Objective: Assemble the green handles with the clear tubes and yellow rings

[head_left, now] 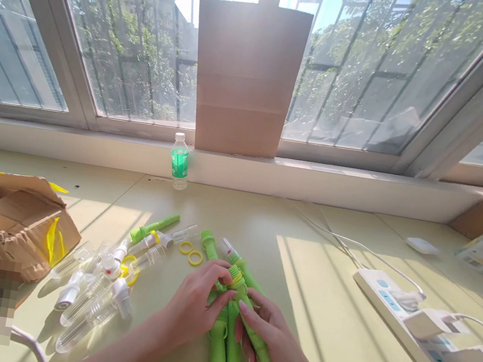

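Observation:
My right hand (265, 335) is wrapped around a green plastic handle (262, 352) near the table's front edge. My left hand (195, 302) pinches a yellow ring (235, 276) at that handle's threaded top. More green handles (222, 361) lie under and beside my hands. Two loose yellow rings (191, 252) lie just beyond my left hand. Several clear tubes with white caps (90, 298) are scattered to the left.
An open cardboard box (0, 225) sits at the left. A water bottle (179, 162) stands by the window sill, with a brown paper bag (246, 78) behind it. A white power strip (428, 333) with plugged adapters lies at the right.

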The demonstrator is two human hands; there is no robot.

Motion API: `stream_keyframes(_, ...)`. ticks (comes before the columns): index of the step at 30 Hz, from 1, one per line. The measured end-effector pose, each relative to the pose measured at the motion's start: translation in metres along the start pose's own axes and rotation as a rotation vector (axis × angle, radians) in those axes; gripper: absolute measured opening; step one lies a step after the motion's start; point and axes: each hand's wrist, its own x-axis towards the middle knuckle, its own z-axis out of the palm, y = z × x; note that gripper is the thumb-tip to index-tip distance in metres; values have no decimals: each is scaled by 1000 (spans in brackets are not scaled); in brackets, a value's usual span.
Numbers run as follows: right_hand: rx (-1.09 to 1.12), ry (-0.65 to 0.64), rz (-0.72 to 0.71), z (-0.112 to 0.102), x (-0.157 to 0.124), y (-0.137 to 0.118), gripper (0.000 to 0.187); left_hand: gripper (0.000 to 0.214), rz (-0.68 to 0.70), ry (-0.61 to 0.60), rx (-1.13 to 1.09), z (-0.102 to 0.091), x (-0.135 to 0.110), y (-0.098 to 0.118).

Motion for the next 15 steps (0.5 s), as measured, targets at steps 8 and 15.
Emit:
stream_keyframes(8, -32, -31, -12, 0, -1, -1, 41, 12, 13, -3, 5, 0, 0, -1)
stream_keyframes(15, -56, -6, 10, 1, -2, -1, 46, 12, -6, -6, 17, 0, -1, -2)
